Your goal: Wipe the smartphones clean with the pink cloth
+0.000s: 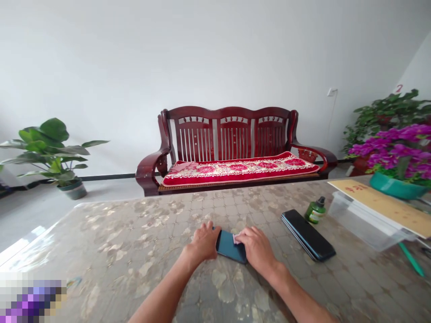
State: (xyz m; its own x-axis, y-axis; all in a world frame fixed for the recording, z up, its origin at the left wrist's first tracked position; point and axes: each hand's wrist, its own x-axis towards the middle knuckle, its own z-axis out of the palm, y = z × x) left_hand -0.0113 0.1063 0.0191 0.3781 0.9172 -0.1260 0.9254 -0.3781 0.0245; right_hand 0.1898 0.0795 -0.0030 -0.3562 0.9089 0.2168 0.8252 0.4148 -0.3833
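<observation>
A dark phone (229,246) lies flat on the patterned table (117,242) right in front of me. My left hand (204,242) grips its left end, fingers curled round the edge. My right hand (256,246) rests on its right part, fingers pressing a small pink cloth (236,238) against the screen.
Two more dark phones (308,235) lie stacked to the right, beside a small green bottle (315,211). Clear plastic boxes (363,224) under a yellow board, a green pen (412,260) and a pot of purple flowers (400,157) fill the right side. A red wooden bench (232,152) stands beyond the table.
</observation>
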